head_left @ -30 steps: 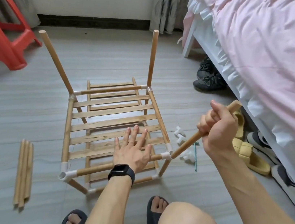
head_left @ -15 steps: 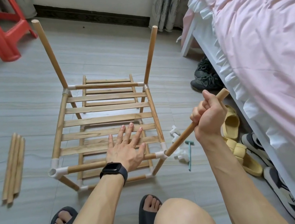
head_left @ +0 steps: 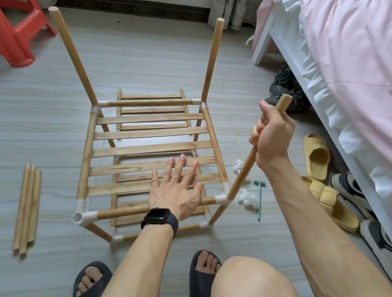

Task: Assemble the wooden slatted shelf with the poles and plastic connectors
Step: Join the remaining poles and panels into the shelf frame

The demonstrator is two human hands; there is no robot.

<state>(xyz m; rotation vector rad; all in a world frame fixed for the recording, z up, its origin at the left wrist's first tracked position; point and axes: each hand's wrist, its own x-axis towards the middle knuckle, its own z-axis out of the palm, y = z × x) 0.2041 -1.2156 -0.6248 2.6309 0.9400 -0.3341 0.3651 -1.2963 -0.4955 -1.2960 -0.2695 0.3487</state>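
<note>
A person crouched on a grey tiled floor (head_left: 35, 120) works on a half-built wooden slatted shelf (head_left: 149, 149), which stands directly ahead of two feet in dark sandals (head_left: 91, 289). The left hand (head_left: 175, 191), a black watch (head_left: 159, 217) on its wrist, lies flat on the shelf's near slats and front rail, fingers spread. The right hand (head_left: 272, 135), just to the right of the shelf, is wrapped in a fist around a pole (head_left: 243, 169) tilted toward the bed (head_left: 352, 50), the pole's lower end seated in the white connector (head_left: 223, 198) at the shelf's near right corner. Two poles rise from the shelf's far corners, while the near left corner connector (head_left: 81, 216) shows an open socket. A bundle of spare poles (head_left: 26, 210) lies well left of the shelf; loose white connectors (head_left: 244, 197) and a small green hammer (head_left: 259, 197) lie just right of it, beside yellow slippers (head_left: 317, 156).
</note>
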